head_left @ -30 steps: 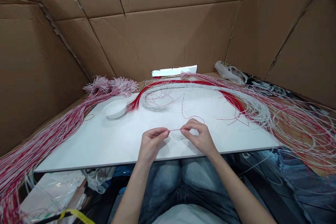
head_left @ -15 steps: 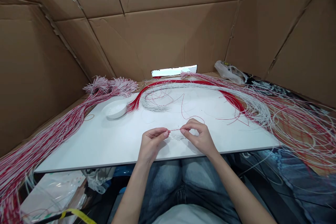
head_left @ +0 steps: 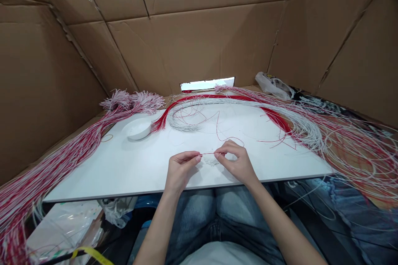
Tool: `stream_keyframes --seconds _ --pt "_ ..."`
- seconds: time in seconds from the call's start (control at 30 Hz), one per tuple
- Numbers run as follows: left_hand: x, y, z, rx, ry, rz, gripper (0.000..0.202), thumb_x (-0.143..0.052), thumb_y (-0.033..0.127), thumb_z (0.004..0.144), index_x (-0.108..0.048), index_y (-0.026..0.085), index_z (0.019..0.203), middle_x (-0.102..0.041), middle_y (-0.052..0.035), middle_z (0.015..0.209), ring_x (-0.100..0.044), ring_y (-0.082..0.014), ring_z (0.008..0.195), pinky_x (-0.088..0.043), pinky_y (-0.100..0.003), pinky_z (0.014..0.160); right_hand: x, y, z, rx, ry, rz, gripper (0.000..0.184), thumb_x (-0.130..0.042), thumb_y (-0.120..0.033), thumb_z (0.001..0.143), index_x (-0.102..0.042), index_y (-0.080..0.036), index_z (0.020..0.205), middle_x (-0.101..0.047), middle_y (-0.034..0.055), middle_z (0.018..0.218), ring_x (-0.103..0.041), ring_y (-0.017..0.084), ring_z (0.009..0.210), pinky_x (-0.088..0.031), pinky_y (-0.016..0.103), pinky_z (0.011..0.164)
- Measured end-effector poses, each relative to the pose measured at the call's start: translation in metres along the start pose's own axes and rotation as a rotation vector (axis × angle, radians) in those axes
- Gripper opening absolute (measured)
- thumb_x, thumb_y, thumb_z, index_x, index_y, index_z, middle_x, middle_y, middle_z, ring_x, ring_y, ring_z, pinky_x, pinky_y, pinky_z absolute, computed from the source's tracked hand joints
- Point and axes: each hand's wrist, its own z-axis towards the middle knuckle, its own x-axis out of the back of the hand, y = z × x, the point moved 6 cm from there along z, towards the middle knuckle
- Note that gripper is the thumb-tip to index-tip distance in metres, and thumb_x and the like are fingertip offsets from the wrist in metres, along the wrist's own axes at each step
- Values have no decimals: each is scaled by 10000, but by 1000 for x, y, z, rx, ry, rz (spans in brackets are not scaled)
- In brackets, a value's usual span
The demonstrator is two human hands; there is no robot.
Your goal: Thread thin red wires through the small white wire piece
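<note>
Over the front edge of a white board (head_left: 130,169), my left hand (head_left: 180,169) and my right hand (head_left: 236,162) each pinch one thin red wire (head_left: 209,153), a short taut stretch running between the fingertips. From my right hand the wire loops away toward the back of the board. Just under the pinched stretch lies a small heap of tiny clear pieces (head_left: 211,160). What my left fingertips hold besides the wire is too small to tell.
A bundle of red and white wires (head_left: 62,161) runs down the left side, its frayed ends (head_left: 133,101) near a shallow white dish (head_left: 138,129). More red and white wires (head_left: 298,126) arc across the back and spread to the right. Cardboard walls enclose the board. A plastic bag (head_left: 272,84) lies at the back right.
</note>
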Motion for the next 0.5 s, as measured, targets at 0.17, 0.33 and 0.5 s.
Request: stream_keyframes --seconds 0.17,0.33,0.5 --pt "1 -1 0 -21 -9 14 188 -856 188 516 -753 160 670 -732 -20 672 -607 -84 620 -469 -159 622 0 -1 0 16 -5 -2 94 -613 -160 795 -685 -193 745 -591 12 655 -542 152 681 -431 310 662" --pt "0 -1 0 -34 -14 16 179 -855 186 525 -750 163 669 -736 -19 671 -617 -86 621 -476 -155 622 0 -1 0 30 -2 -2 96 -616 -142 788 -684 -188 738 -590 11 653 -541 147 676 -431 307 660" --pt "0 -1 0 -33 -14 0 185 -856 185 523 -750 161 673 -735 -16 670 -619 -84 618 -477 -154 621 -1 -2 0 30 -5 2 94 -617 -142 787 -685 -187 741 -590 10 653 -539 145 673 -431 304 656"
